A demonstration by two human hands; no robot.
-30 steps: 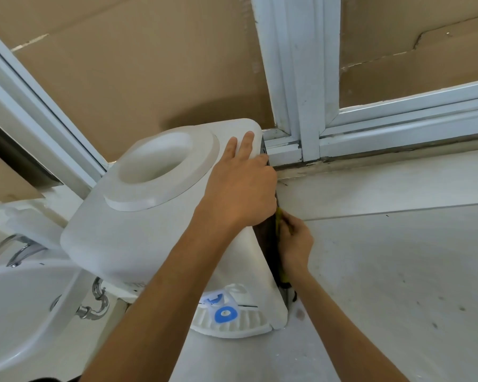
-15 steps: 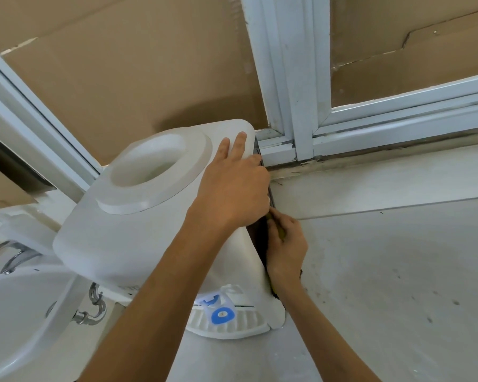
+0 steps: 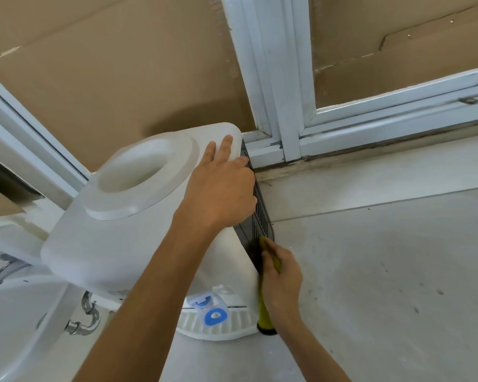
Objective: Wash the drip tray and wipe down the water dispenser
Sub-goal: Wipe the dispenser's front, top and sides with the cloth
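Observation:
A white water dispenser stands on the floor, seen from above, with an empty bottle well on top. My left hand lies flat on its top right edge, fingers over the rim. My right hand grips a yellow-green sponge and presses it against the lower part of the dispenser's black vented back panel. The white ribbed drip tray sits in place at the dispenser's foot, under a blue tap lever. My forearm hides part of the dispenser's front.
A white sink with a chrome faucet and a trap pipe stands close on the left. A white window frame backed with cardboard rises behind. Pale, speckled floor tiles spread to the right.
My right hand has slid down the black back panel with the sponge, after a short rise. My left hand has stayed on the dispenser's top.

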